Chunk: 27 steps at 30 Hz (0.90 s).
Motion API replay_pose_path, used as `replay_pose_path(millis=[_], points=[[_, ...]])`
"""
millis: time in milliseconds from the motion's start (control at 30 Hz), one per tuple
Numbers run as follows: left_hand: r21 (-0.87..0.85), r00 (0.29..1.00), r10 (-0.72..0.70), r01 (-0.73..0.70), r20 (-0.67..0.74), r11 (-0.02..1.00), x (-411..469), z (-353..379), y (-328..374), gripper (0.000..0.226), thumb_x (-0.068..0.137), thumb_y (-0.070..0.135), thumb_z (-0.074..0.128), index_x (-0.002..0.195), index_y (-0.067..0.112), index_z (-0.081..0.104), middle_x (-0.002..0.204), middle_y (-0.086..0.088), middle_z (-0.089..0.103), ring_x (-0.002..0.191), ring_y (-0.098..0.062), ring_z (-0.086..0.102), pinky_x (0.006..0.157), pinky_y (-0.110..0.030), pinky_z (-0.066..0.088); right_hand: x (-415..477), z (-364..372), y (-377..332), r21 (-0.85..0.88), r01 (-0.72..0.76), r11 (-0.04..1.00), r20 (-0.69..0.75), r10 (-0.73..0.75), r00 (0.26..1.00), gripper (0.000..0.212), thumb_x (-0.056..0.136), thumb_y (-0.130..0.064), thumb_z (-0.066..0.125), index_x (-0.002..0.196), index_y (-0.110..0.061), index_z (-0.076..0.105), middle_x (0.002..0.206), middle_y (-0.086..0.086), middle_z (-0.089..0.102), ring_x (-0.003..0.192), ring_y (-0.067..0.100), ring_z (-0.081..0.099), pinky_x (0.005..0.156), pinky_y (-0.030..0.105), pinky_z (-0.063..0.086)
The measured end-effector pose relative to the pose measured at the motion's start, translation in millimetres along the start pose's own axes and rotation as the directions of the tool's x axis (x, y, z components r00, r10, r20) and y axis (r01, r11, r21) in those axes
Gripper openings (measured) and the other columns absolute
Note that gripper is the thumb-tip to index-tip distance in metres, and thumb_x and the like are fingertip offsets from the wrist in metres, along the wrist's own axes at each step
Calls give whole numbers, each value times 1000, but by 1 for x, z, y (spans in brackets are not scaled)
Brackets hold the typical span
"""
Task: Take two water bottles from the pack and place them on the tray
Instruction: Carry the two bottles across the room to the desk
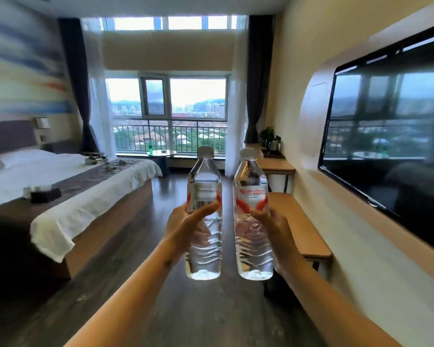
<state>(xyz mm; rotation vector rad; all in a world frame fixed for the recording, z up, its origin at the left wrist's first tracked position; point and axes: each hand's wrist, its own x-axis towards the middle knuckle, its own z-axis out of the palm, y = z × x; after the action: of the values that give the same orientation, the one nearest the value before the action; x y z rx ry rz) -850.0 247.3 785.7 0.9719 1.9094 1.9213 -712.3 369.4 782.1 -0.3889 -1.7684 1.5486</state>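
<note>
Both bare forearms reach forward from the bottom of the view, each ending in a hand wrapped around a clear water bottle held up in mid-air over the dark wood floor (140, 246). On the left, the left hand (183, 227) is clamped on the left bottle (204, 214), gripping it from its left side around the middle, thumb lying across the lower edge of the label where a barcode shows. On the right, the right hand (276, 231) is clamped on the right bottle (252, 216) from its right side, thumb pressed over the red and white label that faces the camera. Each bottle stands upright with its long axis vertical, white cap at the top and ribbed base at the bottom, well below the gripping fingers. They sit side by side, near each other with a narrow gap between them, at about the same height. Beyond them a wooden tabletop (278, 166) runs along the right wall under a wall-mounted television (391, 136); a kettle (274, 145) stands at its far end on what may be a dark tray, too blurred to tell. A bed (68, 186) with white linen fills the left side.
</note>
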Motion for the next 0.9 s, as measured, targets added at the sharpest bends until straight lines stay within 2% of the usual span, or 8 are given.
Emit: replay_pose_path(millis=[167, 233, 333, 467, 567, 700, 767, 900], points=[[-35, 999, -44, 43, -23, 998, 130, 5, -18, 80, 45, 61, 70, 107, 9, 62, 71, -18, 62, 50, -24, 57, 52, -28, 50, 136, -7, 24, 15, -17, 1000, 38, 16, 999, 24, 67, -40, 62, 89, -29, 60, 102, 12, 68, 92, 28, 65, 78, 35, 50], [-50, 998, -53, 52, -17, 997, 176, 5, -25, 77, 46, 59, 71, 105, 10, 61, 71, -17, 61, 51, -25, 57, 53, -29, 51, 184, -5, 35, 26, -15, 1000, 37, 14, 999, 18, 73, -35, 62, 89, -28, 61, 103, 16, 67, 94, 32, 64, 81, 39, 50], [-52, 998, -57, 57, -8, 997, 248, 4, -41, 75, 48, 57, 72, 105, 10, 62, 70, -16, 63, 54, -27, 59, 59, -34, 54, 254, 2, 57, 53, -33, 998, 44, 31, 999, 25, 73, -35, 62, 94, -23, 61, 109, 22, 66, 99, 38, 62, 86, 45, 49], [-66, 999, -38, 40, 22, 997, 344, 3, -74, 58, 47, 55, 71, 90, 17, 65, 72, -16, 64, 54, -26, 59, 61, -33, 53, 339, 17, 93, 72, -39, 997, 25, 37, 999, 27, 68, -39, 65, 92, -26, 61, 107, 19, 66, 91, 29, 61, 76, 33, 48], [-81, 997, -46, 51, 67, 995, 422, 2, -105, 54, 46, 56, 71, 84, 18, 66, 69, -12, 64, 53, -24, 58, 55, -28, 51, 408, 30, 126, 41, -40, 998, -6, 40, 999, 52, 62, -51, 60, 101, -17, 63, 105, 18, 68, 90, 32, 64, 79, 40, 52], [-84, 989, -43, 55, 143, 995, 533, -9, -141, 49, 50, 57, 71, 82, 20, 66, 77, -17, 67, 71, -32, 64, 73, -44, 56, 506, 50, 164, 21, -28, 999, -85, 30, 996, 23, 74, -39, 63, 92, -24, 63, 85, -1, 70, 72, 14, 69, 55, 16, 53], [-74, 983, -40, 54, 177, 996, 586, -15, -154, 48, 51, 58, 71, 82, 22, 68, 79, -16, 68, 71, -31, 65, 76, -47, 56, 554, 61, 176, 20, -37, 999, -118, 40, 992, 12, 78, -36, 62, 85, -26, 63, 83, -2, 69, 74, 16, 67, 60, 18, 53], [-35, 974, -18, 27, 224, 999, 682, -14, -176, 47, 50, 63, 68, 79, 27, 71, 65, 1, 73, 57, -16, 68, 61, -31, 56, 636, 76, 199, 39, -67, 997, -174, 73, 982, 24, 67, -43, 59, 84, -28, 65, 86, -1, 71, 83, 20, 66, 72, 31, 49]])
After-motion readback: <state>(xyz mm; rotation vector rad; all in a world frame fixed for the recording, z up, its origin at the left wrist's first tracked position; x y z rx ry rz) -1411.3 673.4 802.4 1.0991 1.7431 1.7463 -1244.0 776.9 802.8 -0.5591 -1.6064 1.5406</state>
